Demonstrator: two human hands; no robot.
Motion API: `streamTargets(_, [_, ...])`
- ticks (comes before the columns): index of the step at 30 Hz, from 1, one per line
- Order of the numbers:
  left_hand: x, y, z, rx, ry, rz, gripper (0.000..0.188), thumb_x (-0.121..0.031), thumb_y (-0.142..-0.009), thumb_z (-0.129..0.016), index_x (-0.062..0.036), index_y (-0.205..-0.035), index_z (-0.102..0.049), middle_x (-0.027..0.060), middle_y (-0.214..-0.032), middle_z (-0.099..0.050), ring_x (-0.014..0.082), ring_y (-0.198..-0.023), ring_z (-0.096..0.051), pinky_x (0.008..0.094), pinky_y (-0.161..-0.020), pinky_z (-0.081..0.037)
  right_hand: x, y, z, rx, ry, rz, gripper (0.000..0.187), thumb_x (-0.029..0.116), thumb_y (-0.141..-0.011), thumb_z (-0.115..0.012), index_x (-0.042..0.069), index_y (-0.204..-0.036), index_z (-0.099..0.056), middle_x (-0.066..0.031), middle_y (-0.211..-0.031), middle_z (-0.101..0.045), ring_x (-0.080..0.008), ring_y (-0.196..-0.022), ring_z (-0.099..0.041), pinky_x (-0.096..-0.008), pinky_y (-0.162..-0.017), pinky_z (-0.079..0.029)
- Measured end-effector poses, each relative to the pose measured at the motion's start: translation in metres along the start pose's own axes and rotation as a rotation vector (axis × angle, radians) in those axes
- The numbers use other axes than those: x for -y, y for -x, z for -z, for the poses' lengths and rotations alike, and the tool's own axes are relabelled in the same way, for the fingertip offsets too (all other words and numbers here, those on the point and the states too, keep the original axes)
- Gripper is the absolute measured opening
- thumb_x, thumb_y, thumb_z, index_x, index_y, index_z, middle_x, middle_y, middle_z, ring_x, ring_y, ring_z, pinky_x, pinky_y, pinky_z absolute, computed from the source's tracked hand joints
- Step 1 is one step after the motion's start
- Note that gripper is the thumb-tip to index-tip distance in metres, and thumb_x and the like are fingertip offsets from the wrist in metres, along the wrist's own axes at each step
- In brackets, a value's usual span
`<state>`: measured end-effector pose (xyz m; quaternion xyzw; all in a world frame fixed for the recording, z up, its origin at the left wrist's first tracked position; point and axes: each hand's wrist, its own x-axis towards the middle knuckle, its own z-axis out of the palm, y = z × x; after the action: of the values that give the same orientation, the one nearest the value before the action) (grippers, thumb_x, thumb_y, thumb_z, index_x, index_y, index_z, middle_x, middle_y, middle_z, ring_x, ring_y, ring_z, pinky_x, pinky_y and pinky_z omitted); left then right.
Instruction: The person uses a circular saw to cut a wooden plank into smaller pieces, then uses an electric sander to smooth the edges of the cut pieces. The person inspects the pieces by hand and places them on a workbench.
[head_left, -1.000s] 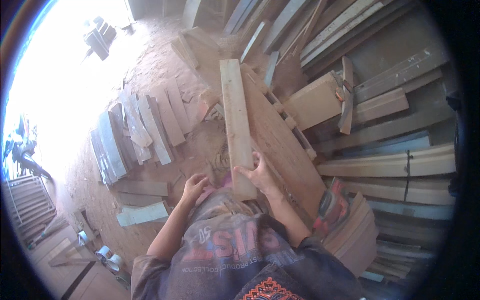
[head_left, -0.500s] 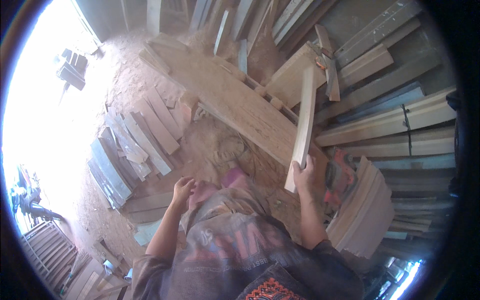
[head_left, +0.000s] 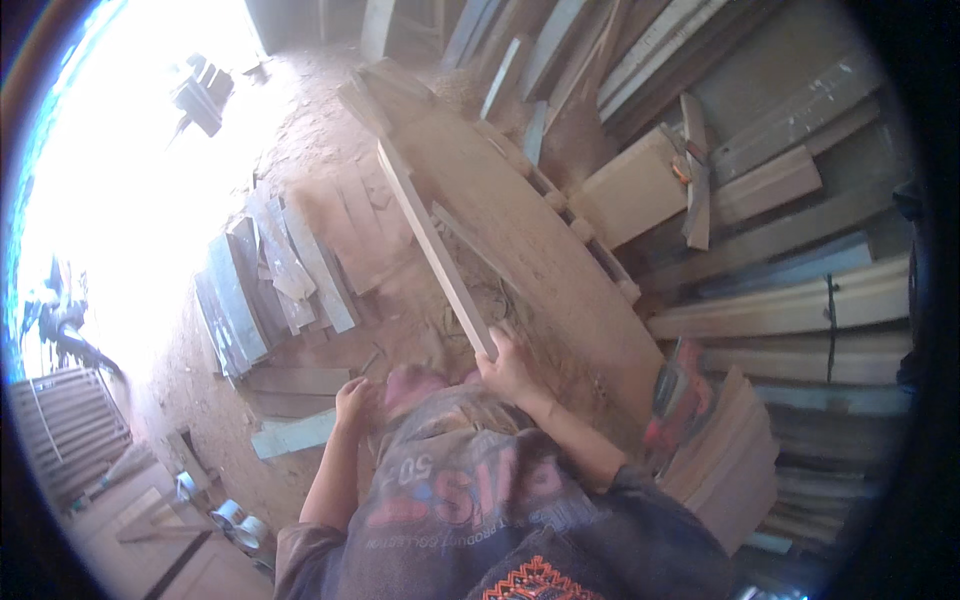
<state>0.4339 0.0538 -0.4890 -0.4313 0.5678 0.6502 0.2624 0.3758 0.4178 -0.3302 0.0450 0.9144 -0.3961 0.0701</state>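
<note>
My right hand [head_left: 512, 372] grips the near end of a long, pale wooden board [head_left: 436, 250]. The board points away and slightly left, its far end by the left edge of a broad, dusty plank bench [head_left: 530, 235]. I cannot tell whether that far end touches the bench. My left hand [head_left: 352, 400] hangs low in front of my body, fingers curled in, and nothing shows in it. A red power tool [head_left: 680, 395] lies at the near right end of the bench.
Several cut boards [head_left: 285, 260] lie on the dusty ground to the left. A stack of planks [head_left: 725, 440] sits at the near right. Long timbers [head_left: 790, 300] line the right side, one bundle tied. A clamp-like wooden piece [head_left: 695, 170] rests beside a wide board [head_left: 630, 185].
My right hand has moved left with the board, which has swung from pointing away over the bench's right part to its left edge. My left hand's fingers look more curled. The view has shifted.
</note>
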Motion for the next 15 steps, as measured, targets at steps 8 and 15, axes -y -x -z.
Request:
streamTargets(8, [0.085, 0.028, -0.013, -0.026, -0.517, -0.117, 0.035, -0.019, -0.097, -0.075, 0.0063, -0.122, -0.073, 0.0098, -0.098, -0.075, 0.0171, -0.097, -0.072, 0.0303, -0.081, -0.058, -0.038, 0.056, 0.101, -0.332, -0.027, -0.008, 0.023, 0.007, -0.088, -0.067, -0.002, -0.108, -0.060, -0.0262, -0.103, -0.060, -0.0486, -0.097, -0.064, -0.0564, -0.084, -0.055])
streamTargets(15, [0.046, 0.052, -0.100, 0.088, -0.169, 0.028, 0.043, -0.020, -0.100, -0.072, 0.0058, -0.134, -0.064, 0.0139, -0.112, -0.074, 0.0240, -0.098, -0.074, 0.0337, -0.076, -0.060, -0.130, 0.117, 0.147, -0.405, 0.230, -0.271, 0.027, 0.007, -0.087, -0.069, -0.006, -0.108, -0.060, -0.0266, -0.107, -0.060, -0.0476, -0.098, -0.065, -0.0543, -0.083, -0.055])
